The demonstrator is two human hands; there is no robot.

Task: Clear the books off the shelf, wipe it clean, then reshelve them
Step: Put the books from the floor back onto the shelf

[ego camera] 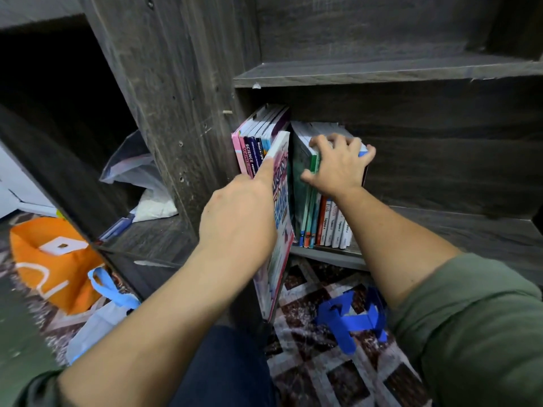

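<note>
Left hand (238,218): pink workbook (283,201) is being gripped, forefinger along its cover (thumb hidden).
Right hand (338,168): fingers (338,141) being curled over upright books' (332,227) tops.

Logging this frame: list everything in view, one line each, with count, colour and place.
bookshelf: one, dark grey wood, upper frame
leaning books: about six, pink, navy and blue spines, left of the lower compartment
large book: one, pink, white and blue cover, in front of the shelf edge
upright books: several, green, orange and white spines, right of the large book
plastic bag: one, clear, left compartment
orange bag: one, floor at left
white bag: one, light blue handles, floor beside the orange bag
blue straps: one bundle, on the patterned floor
left hand: holds the large book
right hand: grip over the tops of the upright books
</note>
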